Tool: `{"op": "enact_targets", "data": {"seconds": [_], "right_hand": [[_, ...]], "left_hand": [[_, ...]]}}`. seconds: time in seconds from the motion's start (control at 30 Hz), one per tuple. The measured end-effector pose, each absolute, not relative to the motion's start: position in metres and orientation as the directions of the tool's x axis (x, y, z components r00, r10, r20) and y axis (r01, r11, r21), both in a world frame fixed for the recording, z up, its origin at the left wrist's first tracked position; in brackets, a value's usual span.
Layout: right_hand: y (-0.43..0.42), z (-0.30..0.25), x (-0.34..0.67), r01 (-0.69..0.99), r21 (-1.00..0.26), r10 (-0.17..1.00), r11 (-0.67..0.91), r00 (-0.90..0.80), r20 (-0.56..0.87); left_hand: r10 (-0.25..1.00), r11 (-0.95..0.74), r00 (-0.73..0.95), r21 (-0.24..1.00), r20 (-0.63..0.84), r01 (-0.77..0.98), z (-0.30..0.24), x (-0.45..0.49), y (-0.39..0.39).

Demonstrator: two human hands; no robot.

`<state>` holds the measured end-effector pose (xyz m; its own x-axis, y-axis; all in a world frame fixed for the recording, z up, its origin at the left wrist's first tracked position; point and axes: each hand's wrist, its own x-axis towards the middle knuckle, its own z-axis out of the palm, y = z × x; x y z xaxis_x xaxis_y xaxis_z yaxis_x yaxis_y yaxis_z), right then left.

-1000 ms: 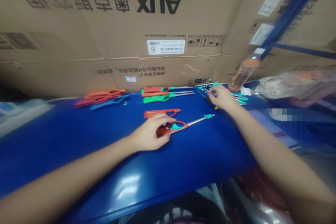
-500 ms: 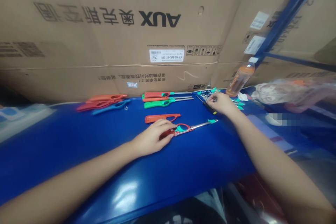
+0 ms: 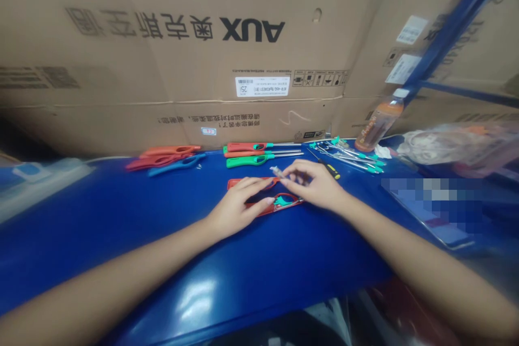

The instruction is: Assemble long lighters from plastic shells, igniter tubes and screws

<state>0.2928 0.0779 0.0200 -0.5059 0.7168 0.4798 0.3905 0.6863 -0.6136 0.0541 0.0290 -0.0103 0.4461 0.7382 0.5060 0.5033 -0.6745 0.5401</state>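
Note:
A red lighter casing half (image 3: 292, 204) lies on the blue table with a green trigger piece (image 3: 279, 201) in it. My left hand (image 3: 233, 205) rests over its handle end, thumb along the casing and index finger stretched towards the right hand. Above it, my right hand (image 3: 314, 184) pinches a small, pale, partly clear part (image 3: 276, 171) between thumb and fingertips. An orange-red casing half (image 3: 233, 183) lies just behind, largely covered by my left hand. The casing's metal tube is hidden by my right hand.
Several stick lighters (image 3: 249, 160) lie behind the hands, with loose casing halves (image 3: 170, 157) to their left. A yellow-black screwdriver (image 3: 333, 171), metal tubes with green ends (image 3: 357, 159), an orange drink bottle (image 3: 379, 124) and plastic bags (image 3: 438, 146) are right. Cardboard (image 3: 162, 65) walls the back.
My right hand has come left and nearer from the pile of tubes, bringing the small pale part over the casing. The left hand's index finger has stretched away from its thumb.

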Motion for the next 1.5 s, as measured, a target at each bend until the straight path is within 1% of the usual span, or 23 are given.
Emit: {"op": "enact_targets", "data": {"seconds": [0.1, 0.17, 0.27, 0.37, 0.47, 0.57, 0.63, 0.7, 0.77, 0.83, 0.97, 1.03, 1.1, 1.2, 1.3, 1.43, 1.5], "right_hand": [[0.059, 0.010, 0.274, 0.265, -0.593, 0.619, 0.760, -0.574, 0.536], [0.055, 0.003, 0.269, 0.244, -0.560, 0.581, 0.792, -0.585, 0.566], [0.055, -0.003, 0.270, 0.274, -0.503, 0.553, 0.820, -0.605, 0.573], [0.057, 0.002, 0.275, 0.310, -0.486, 0.556, 0.817, -0.644, 0.526], [0.058, 0.013, 0.283, 0.318, -0.462, 0.531, 0.828, -0.709, 0.463], [0.057, 0.022, 0.290, 0.316, -0.430, 0.480, 0.846, -0.804, 0.352], [0.057, 0.023, 0.292, 0.325, -0.402, 0.452, 0.856, -0.847, 0.279], [0.057, 0.022, 0.293, 0.339, -0.393, 0.449, 0.855, -0.863, 0.232], [0.058, 0.019, 0.292, 0.345, -0.415, 0.460, 0.842, -0.861, 0.217], [0.059, 0.018, 0.291, 0.339, -0.458, 0.481, 0.822, -0.844, 0.237], [0.061, 0.017, 0.288, 0.347, -0.578, 0.579, 0.738, -0.766, 0.279], [0.062, 0.016, 0.287, 0.367, -0.662, 0.649, 0.653, -0.723, 0.239], [0.063, 0.016, 0.286, 0.371, -0.746, 0.703, 0.553, -0.689, 0.178], [0.066, 0.014, 0.286, 0.319, -0.840, 0.733, 0.439, -0.667, 0.129], [0.067, 0.011, 0.286, 0.279, -0.893, 0.746, 0.353, -0.660, 0.088], [0.069, 0.008, 0.285, 0.285, -0.938, 0.755, 0.199, -0.655, -0.039], [0.071, 0.007, 0.285, 0.283, -0.947, 0.753, 0.154, -0.654, -0.073]], "left_hand": [[0.714, -0.700, 0.449, 0.571, 0.537, 0.429, -0.008, 0.055, 0.029], [0.706, -0.706, 0.464, 0.586, 0.536, 0.397, -0.006, 0.056, 0.029], [0.714, -0.696, 0.462, 0.603, 0.526, 0.390, -0.006, 0.058, 0.028], [0.728, -0.684, 0.422, 0.609, 0.540, 0.400, -0.007, 0.059, 0.027], [0.753, -0.658, 0.359, 0.624, 0.551, 0.422, -0.007, 0.059, 0.026], [0.783, -0.620, 0.303, 0.642, 0.544, 0.450, -0.005, 0.059, 0.025], [0.784, -0.618, 0.300, 0.635, 0.544, 0.464, -0.003, 0.059, 0.023], [0.784, -0.618, 0.306, 0.627, 0.540, 0.475, -0.002, 0.058, 0.023], [0.800, -0.596, 0.296, 0.640, 0.522, 0.485, -0.003, 0.058, 0.023], [0.822, -0.566, 0.277, 0.660, 0.498, 0.493, -0.004, 0.058, 0.025], [0.876, -0.480, 0.239, 0.702, 0.420, 0.525, -0.004, 0.059, 0.027], [0.892, -0.448, 0.222, 0.711, 0.393, 0.541, -0.004, 0.059, 0.027], [0.893, -0.449, 0.238, 0.710, 0.382, 0.542, -0.003, 0.059, 0.027], [0.894, -0.449, 0.281, 0.706, 0.350, 0.548, -0.004, 0.058, 0.027], [0.897, -0.440, 0.298, 0.713, 0.325, 0.546, -0.004, 0.058, 0.027], [0.908, -0.393, 0.340, 0.780, 0.245, 0.487, -0.004, 0.059, 0.025], [0.916, -0.369, 0.334, 0.797, 0.223, 0.478, -0.006, 0.060, 0.025]]}}
